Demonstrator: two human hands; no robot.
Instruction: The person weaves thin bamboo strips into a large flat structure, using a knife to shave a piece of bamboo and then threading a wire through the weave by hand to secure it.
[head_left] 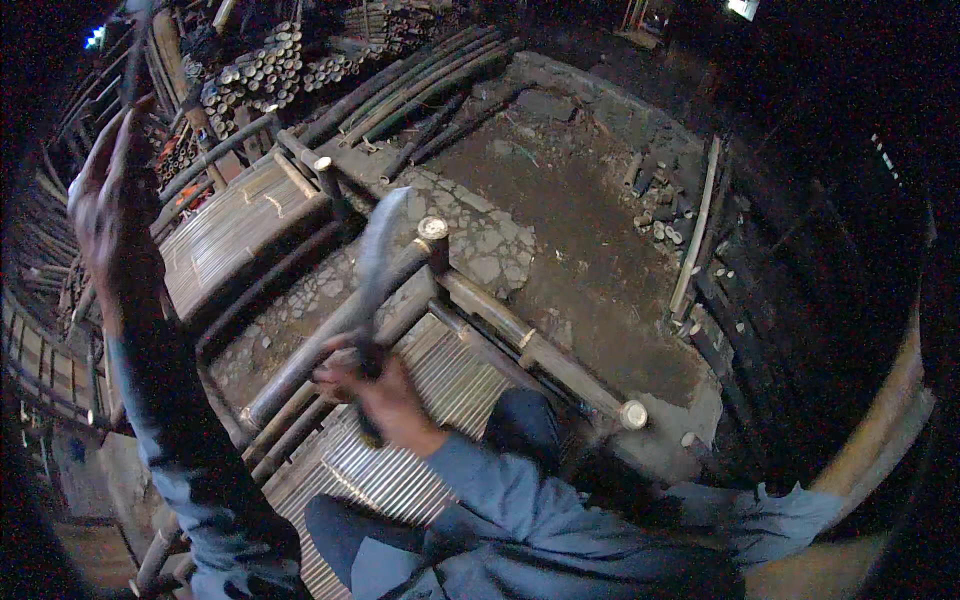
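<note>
Raised at the upper left, my left hand [115,215] has its fingers closed on a thin, narrow strip [137,60] that runs up out of view; its material is too blurred to tell. In the middle, my right hand [385,390] grips the dark handle of a machete. The machete's [378,240] blade points up and away, slightly smeared by motion. Below this hand lies a slatted bamboo seat [450,365], where my legs show in dark trousers. A bamboo rail [330,330] passes behind the blade and ends at a corner post [433,232].
Another slatted bamboo bench [240,235] stands at the left. Cut bamboo ends [265,75] are stacked behind it, with long poles [420,85] alongside. Short offcuts [665,215] lie on the dirt ground at the right. A pale bamboo length [880,420] slants near the right edge.
</note>
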